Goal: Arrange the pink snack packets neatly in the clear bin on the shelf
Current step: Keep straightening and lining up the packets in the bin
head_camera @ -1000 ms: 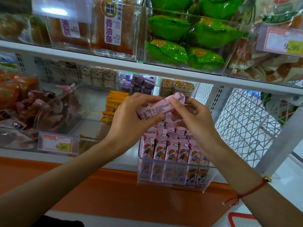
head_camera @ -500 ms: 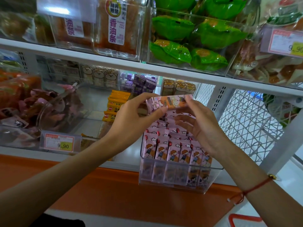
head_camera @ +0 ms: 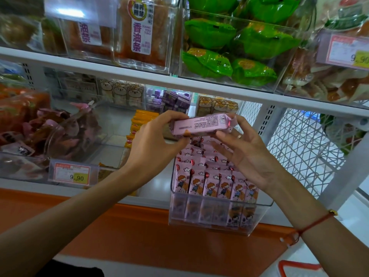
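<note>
Pink snack packet (head_camera: 201, 124) held level, printed back up, above clear bin (head_camera: 259, 212), left hand (head_camera: 151, 148) pinching its 9 o'clock end between thumb and fingers, right hand (head_camera: 249, 156) gripping its 3 o'clock end, upright pink packets (head_camera: 211, 182) in rows in the bin at shelf (head_camera: 151, 194) front edge.

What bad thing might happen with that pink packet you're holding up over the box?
Two things might go wrong. The pink packet is held only at its ends, by the left hand and right hand, so it might slip and knock over the standing packets. The clear bin also sticks out past the shelf edge, so a hard push down might tip it.
</note>
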Motion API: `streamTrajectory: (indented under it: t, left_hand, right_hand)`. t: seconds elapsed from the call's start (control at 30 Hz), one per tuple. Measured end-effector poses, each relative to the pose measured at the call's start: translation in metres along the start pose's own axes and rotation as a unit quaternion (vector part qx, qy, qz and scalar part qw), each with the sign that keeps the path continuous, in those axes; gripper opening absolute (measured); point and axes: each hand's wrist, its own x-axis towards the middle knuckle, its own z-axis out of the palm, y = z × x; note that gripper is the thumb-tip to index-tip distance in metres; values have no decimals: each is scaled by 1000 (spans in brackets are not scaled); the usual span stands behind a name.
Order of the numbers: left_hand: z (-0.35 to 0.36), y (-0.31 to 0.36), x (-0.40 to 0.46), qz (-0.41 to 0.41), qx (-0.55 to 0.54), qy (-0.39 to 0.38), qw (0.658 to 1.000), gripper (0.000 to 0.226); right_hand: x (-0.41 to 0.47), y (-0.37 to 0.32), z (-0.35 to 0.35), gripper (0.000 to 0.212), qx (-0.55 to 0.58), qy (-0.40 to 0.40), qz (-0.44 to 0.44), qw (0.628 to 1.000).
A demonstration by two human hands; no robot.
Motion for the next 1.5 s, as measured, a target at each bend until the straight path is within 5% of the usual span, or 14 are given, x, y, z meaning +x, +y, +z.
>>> streamTrajectory:
  t: [0.17, 0.33, 0.5, 0.67, 0.83, 0.97, 1.13, 1.23, 1.5]
  left_hand:
    - [0, -6, 0, -6, 10, 0, 1000, 39]
    - [0, -5, 2, 0, 3, -35, 999, 45]
    - [5, 1, -2, -11, 21, -105, 994, 53]
    - [3, -4, -6, -37, 23, -37, 998, 53]
    - [4, -19, -21, -134, 24, -61, 989, 50]
    - [9, -20, -23, -158, -6, -99, 982, 44]
    - [12, -21, -25, -151, -8, -81, 985, 44]
    - [12, -22, -25, -150, -10, -82, 985, 44]
    - [10, -29, -23, -160, -30, -94, 982, 39]
  right_hand:
    - [1, 1, 1, 40, -50, -18, -23, 998]
    - [0, 1, 5, 60, -82, -6, -55, 995]
    - [0, 4, 11, 58, -167, 72, -72, 981]
    - [5, 9, -1, 29, -172, 183, -94, 963]
    - [27, 19, -17, 60, -202, 268, -75, 939]
    - [56, 29, -16, 45, -306, 240, -103, 916]
    - [94, 26, -21, 47, -534, 119, -44, 836]
    - [109, 32, -20, 44, -579, 40, -9, 814]
    - [125, 59, -27, 37, -686, -9, 36, 726]
